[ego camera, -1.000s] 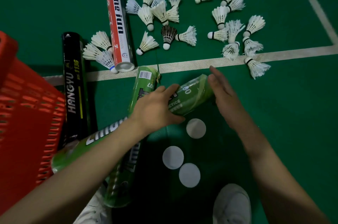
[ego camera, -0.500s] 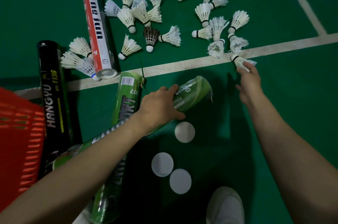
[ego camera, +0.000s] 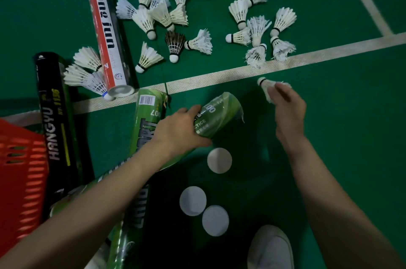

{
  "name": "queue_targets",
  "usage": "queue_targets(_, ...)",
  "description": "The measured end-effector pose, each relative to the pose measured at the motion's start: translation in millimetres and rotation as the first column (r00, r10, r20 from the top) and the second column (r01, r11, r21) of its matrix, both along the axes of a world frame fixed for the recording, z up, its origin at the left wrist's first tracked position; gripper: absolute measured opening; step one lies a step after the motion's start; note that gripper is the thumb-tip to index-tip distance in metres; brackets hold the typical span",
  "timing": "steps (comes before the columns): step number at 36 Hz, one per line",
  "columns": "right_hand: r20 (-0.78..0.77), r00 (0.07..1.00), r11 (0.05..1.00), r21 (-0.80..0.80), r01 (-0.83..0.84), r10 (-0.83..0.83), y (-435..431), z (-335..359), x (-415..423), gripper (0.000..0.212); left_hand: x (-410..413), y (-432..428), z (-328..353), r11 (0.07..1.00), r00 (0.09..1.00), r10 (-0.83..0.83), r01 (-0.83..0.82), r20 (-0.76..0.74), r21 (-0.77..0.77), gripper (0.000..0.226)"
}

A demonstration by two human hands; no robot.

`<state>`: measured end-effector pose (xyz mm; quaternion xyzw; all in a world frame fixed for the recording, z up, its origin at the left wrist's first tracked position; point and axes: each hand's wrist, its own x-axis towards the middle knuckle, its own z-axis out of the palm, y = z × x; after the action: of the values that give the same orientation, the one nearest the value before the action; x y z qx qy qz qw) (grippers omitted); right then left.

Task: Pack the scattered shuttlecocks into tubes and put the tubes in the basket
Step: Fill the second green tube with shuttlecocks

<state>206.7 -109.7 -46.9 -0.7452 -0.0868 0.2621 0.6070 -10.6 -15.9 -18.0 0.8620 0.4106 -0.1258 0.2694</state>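
Observation:
My left hand (ego camera: 178, 130) grips a green tube (ego camera: 219, 112) that lies tilted on the court floor, its open mouth facing right. To the right of that mouth, my right hand (ego camera: 287, 106) holds a white shuttlecock (ego camera: 267, 87) by its feathers, cork pointing up-left. Several white shuttlecocks (ego camera: 257, 27) and one dark-feathered shuttlecock (ego camera: 174, 45) lie scattered beyond the white court line. A red basket (ego camera: 19, 172) stands at the left edge.
A red-and-white tube (ego camera: 107, 35), a black tube (ego camera: 52, 119) and a second green tube (ego camera: 145, 123) lie left of my hand. Three white round lids (ego camera: 219, 160) rest on the floor below the held tube. My white shoe (ego camera: 271, 249) is at the bottom.
My right hand reached out to the shuttlecock by the court line, picked it up and drew it back toward the tube. My left hand kept its grip on the green tube.

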Motion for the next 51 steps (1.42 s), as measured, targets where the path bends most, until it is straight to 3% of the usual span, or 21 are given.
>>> queue_targets(6,-0.050,0.992,0.992,0.036,-0.118,0.119,-29.9,10.9,-53.7,0.020,-19.7,-5.0,10.7,0.999,0.998,0.039,-0.037,0.052,-0.034,0.087)
queue_targets(14,0.033,0.967,0.968,-0.017,-0.251,0.252,-25.7,13.0,-66.9,0.014,-48.9,-25.8,23.4,1.000,0.996,0.023,-0.021,0.081,-0.022,0.098)
queue_targets(18,0.228,0.896,0.907,-0.280,-0.314,0.380,-26.8,-9.1,-63.9,0.031,-63.9,-27.2,27.3,0.996,0.995,0.088,-0.088,0.055,-0.003,0.097)
queue_targets(22,0.338,0.810,0.808,-0.530,-0.258,0.480,-29.6,-28.8,-63.9,0.046,-73.1,-28.4,30.5,0.994,0.995,0.103,-0.103,-0.001,0.034,0.097)
queue_targets(25,0.425,0.753,0.751,-0.646,-0.136,0.502,-33.1,-33.6,-68.9,0.038,-75.0,-32.7,31.4,0.996,0.996,0.087,-0.085,-0.027,0.037,0.094)
queue_targets(27,0.455,0.774,0.744,-0.668,-0.031,0.441,-36.2,-36.0,-72.8,0.029,-74.9,-34.4,30.1,0.996,0.996,0.082,-0.081,-0.034,0.025,0.095)
queue_targets(29,0.448,0.798,0.751,-0.660,-0.010,0.404,-41.5,-41.1,-75.4,0.025,-73.8,-35.2,27.9,0.996,0.996,0.088,-0.088,-0.035,0.005,0.096)
queue_targets(33,0.360,0.812,0.797,-0.571,-0.199,0.460,-53.9,-55.1,-72.2,0.035,-70.5,-37.7,24.8,0.996,0.996,0.091,-0.091,-0.016,-0.012,0.096)
queue_targets(38,0.329,0.838,0.791,-0.585,-0.182,0.436,-55.4,-57.4,-65.9,0.046,-70.9,-36.6,23.2,0.997,0.997,0.073,-0.073,-0.014,-0.011,0.094)
queue_targets(43,0.125,0.940,0.925,-0.259,-0.277,0.317,-50.1,-28.3,-66.3,0.041,-77.1,-33.4,21.9,0.995,0.996,0.092,-0.092,-0.009,-0.025,0.096)
queue_targets(45,0.004,0.900,0.892,-0.138,-0.430,0.435,-50.9,-10.4,-68.4,0.036,-79.7,-32.7,21.7,0.994,0.995,0.101,-0.101,0.009,-0.034,0.096)
queue_targets(47,-0.047,0.805,0.799,-0.097,-0.593,0.592,-52.3,1.7,-69.0,0.034,-81.6,-32.8,21.7,0.994,0.994,0.103,-0.102,0.030,-0.044,0.096)
queue_targets(49,-0.116,0.756,0.758,-0.039,-0.651,0.644,-50.9,8.5,-68.3,0.029,-84.2,-32.3,21.8,0.993,0.994,0.103,-0.099,0.048,-0.065,0.096)
queue_targets(51,-0.180,0.765,0.782,0.035,-0.623,0.618,-47.5,13.7,-67.0,0.021,-86.8,-31.9,22.8,0.990,0.992,0.102,-0.094,0.079,-0.109,0.095)
